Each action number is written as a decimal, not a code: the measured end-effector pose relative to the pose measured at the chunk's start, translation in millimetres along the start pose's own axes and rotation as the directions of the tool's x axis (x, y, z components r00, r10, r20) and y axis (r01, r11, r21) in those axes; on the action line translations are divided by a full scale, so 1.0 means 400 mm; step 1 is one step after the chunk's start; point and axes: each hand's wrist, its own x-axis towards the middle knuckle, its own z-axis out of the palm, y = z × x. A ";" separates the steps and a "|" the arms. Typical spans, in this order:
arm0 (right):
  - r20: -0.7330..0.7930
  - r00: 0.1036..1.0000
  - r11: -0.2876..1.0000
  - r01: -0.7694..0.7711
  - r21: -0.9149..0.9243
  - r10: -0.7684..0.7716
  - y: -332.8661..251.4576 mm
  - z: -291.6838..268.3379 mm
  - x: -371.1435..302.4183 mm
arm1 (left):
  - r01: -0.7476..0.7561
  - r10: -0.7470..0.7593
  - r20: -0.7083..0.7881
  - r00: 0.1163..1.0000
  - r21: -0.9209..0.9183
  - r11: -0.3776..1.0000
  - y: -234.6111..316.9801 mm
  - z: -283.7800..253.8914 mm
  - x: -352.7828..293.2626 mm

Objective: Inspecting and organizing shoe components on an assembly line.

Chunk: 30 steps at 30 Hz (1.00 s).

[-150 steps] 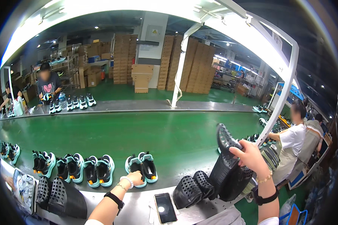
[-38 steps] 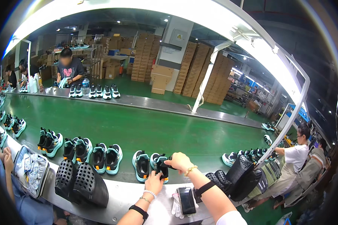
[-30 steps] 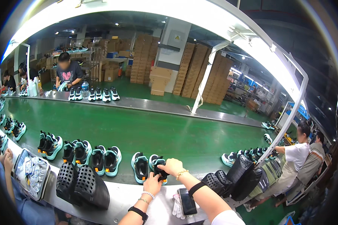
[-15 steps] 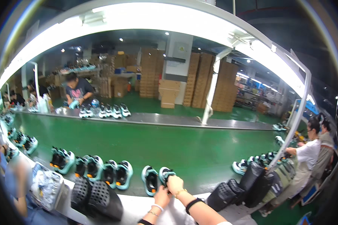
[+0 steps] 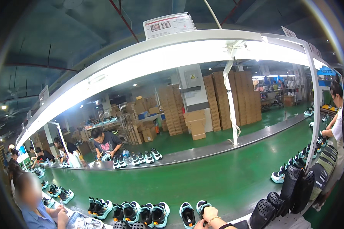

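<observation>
The right hand (image 5: 210,214) bends over the opening of a teal-and-black shoe (image 5: 202,205), just beyond the left hand (image 5: 200,225), which the lower edge cuts, so I cannot tell whether either grips. It seems best that one hand steadies the shoe while the other works gently. Far left of both hands, a tray (image 5: 91,217) holds pale crumpled pieces (image 5: 84,223).

Between five and six o'clock, a rounded sneaker (image 5: 202,205) is black edged with turquoise; the smooth tabletop (image 5: 206,175) is green. Toward five, chunky black clogs (image 5: 260,214) show dotted holes. At eight, a cloth shirt (image 5: 35,216) is blue.
</observation>
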 end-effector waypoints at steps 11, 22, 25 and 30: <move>-0.377 0.923 0.774 0.294 0.561 -0.077 0.161 0.118 -0.474 | -0.127 0.099 -0.177 0.979 -0.157 0.979 0.032 -0.118 0.002; -0.030 0.983 0.657 0.143 0.740 -0.180 0.139 0.055 -0.554 | 0.336 -0.286 0.192 0.939 -0.691 0.640 0.106 -0.096 -0.093; -0.042 0.958 0.773 0.254 0.582 -0.284 0.135 0.068 -0.561 | 0.401 -0.286 0.281 0.916 -0.657 0.639 0.108 -0.084 -0.087; -0.087 0.954 0.777 0.286 0.560 -0.288 0.118 0.045 -0.594 | 0.465 -0.317 0.343 0.884 -0.585 0.665 0.121 -0.097 -0.099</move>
